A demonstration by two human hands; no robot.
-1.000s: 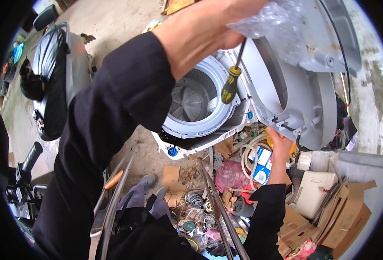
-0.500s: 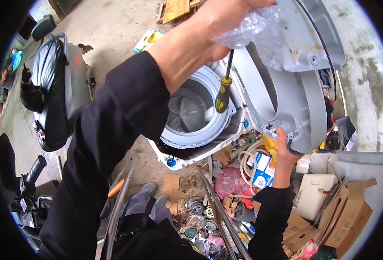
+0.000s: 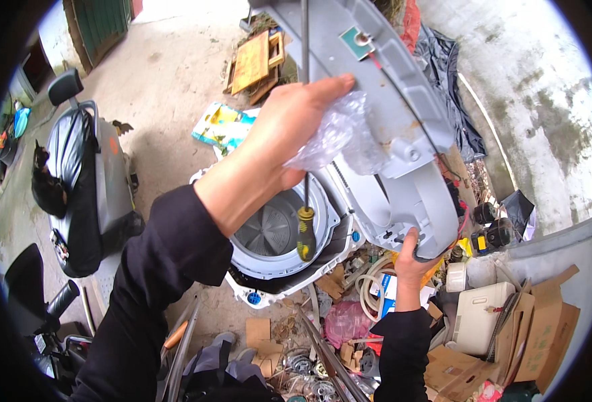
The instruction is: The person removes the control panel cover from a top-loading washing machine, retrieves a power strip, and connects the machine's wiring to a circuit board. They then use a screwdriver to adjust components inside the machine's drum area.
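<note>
My left hand [image 3: 299,120] is closed round the shaft of a long screwdriver [image 3: 306,234], whose yellow and black handle hangs below. Crumpled clear plastic wrap [image 3: 339,137] is bunched at its fingers, against a raised grey washing machine top cover [image 3: 376,80]. Whether these fingers also grip the cover is hidden. My right hand [image 3: 413,268] grips the cover's lower edge, thumb on top. Beneath stands the opened washing machine [image 3: 336,251], with its round drum [image 3: 266,228] exposed. A dark cable runs across the cover, near a small green plate [image 3: 356,43].
Hoses [image 3: 370,295], a pink plastic bag [image 3: 346,323] and scraps litter the floor. Cardboard [image 3: 544,335] and a cream box-shaped appliance [image 3: 481,318] lie right. Leftward are a scooter [image 3: 105,161] with a black cat [image 3: 47,184], and handlebars [image 3: 58,301]. Wooden pieces [image 3: 250,63] lie beyond.
The cover has swung left and tilted, showing the green plate. My left hand moved down and left with the screwdriver and wrap. My right hand shifted slightly left and down with the edge.
</note>
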